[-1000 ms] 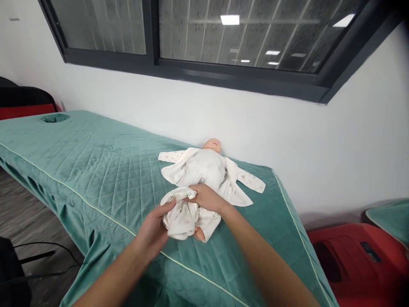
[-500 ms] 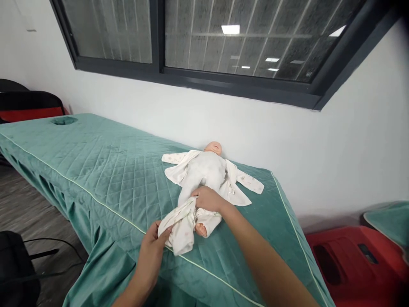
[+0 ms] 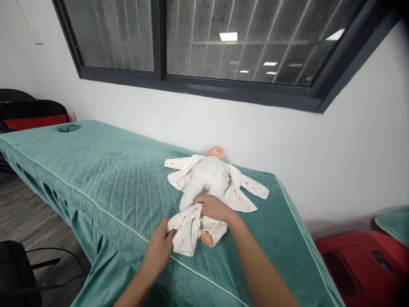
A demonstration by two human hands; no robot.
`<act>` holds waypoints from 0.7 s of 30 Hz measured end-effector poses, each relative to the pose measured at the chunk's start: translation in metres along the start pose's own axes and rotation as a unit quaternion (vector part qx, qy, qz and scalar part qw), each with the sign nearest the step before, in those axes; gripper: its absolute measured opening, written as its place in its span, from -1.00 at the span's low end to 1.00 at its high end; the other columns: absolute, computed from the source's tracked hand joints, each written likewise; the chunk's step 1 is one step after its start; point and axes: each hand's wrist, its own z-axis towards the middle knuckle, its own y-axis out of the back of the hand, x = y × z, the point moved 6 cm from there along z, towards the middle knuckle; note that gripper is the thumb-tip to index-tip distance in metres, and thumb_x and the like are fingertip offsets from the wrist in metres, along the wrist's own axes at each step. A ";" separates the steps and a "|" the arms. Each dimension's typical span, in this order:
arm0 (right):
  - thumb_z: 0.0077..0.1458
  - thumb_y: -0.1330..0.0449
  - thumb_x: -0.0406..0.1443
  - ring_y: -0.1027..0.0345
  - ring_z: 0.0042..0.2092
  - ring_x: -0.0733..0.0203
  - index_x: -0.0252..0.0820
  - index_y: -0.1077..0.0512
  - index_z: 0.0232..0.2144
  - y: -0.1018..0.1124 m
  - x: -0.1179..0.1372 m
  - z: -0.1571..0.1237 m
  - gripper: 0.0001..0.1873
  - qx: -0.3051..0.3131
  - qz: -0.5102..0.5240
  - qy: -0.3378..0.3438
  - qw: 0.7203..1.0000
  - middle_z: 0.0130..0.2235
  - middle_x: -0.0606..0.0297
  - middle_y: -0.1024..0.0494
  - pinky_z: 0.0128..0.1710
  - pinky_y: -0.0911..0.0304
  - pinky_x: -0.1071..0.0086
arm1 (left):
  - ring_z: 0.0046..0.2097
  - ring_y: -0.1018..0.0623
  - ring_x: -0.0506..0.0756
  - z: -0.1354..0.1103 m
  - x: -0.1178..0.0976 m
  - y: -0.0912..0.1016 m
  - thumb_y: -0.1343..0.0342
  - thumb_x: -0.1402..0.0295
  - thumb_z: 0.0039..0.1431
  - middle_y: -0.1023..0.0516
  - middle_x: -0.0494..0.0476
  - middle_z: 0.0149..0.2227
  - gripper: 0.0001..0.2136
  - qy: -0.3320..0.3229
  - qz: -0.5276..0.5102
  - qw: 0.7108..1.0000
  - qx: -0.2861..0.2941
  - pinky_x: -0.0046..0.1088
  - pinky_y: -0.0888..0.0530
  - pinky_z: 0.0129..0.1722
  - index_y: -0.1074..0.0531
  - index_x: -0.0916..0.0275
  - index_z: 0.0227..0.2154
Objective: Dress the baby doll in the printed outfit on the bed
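A baby doll point(image 3: 209, 175) lies on its back on a teal quilted massage table point(image 3: 111, 170), head toward the wall. An open white jacket point(image 3: 247, 192) is spread under it with sleeves out to both sides. White patterned baby trousers point(image 3: 187, 226) are bunched around the doll's legs, and one bare foot point(image 3: 207, 238) sticks out. My left hand point(image 3: 161, 247) grips the lower end of the trousers. My right hand point(image 3: 212, 207) is closed on the trousers' waist at the doll's hips.
The table runs along a white wall under a dark-framed window point(image 3: 198, 38). A face hole point(image 3: 67, 127) is at the table's far left end. A red table base point(image 3: 361, 264) stands at the right, a black chair point(image 3: 15, 273) at the lower left.
The bunched trousers have been drawn down off the doll's belly toward its legs. My left hand moved down and toward me with the cloth; the right hand stayed at the hips.
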 end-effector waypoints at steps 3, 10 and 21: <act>-0.11 -0.17 -0.39 -0.32 -0.29 0.19 -0.17 -0.45 -0.46 0.001 -0.001 -0.002 -0.92 0.000 0.036 0.009 0.999 -0.36 0.35 -0.52 -0.32 -0.11 0.41 | -0.36 -0.36 0.07 0.002 -0.003 -0.007 -0.11 0.32 0.04 -0.41 0.00 -0.43 -0.91 0.024 -0.055 0.996 0.070 -0.45 -0.25 -0.35 -0.39 0.22 -0.41; -0.07 -0.15 -0.39 -0.30 -0.27 0.22 -0.19 -0.42 -0.41 0.002 -0.006 -0.002 -0.91 0.017 0.097 0.022 0.995 -0.34 0.37 -0.47 -0.27 -0.14 0.42 | -0.37 -0.35 0.03 0.023 0.005 -0.009 -0.10 0.29 0.09 -0.39 -0.02 -0.41 -0.85 -0.025 -0.096 0.994 0.040 -0.49 -0.28 -0.38 -0.34 0.23 -0.31; -0.12 -0.33 -0.21 -0.27 -0.25 0.19 -0.13 -0.39 -0.39 0.000 -0.011 -0.002 -0.76 0.027 0.093 -0.015 0.995 -0.30 0.40 -0.43 -0.33 -0.11 0.43 | -0.24 -0.44 0.06 0.081 -0.003 0.006 -0.03 0.45 0.13 -0.47 0.03 -0.26 -0.82 -0.174 0.052 0.982 0.048 -0.43 -0.35 -0.21 -0.36 0.19 -0.19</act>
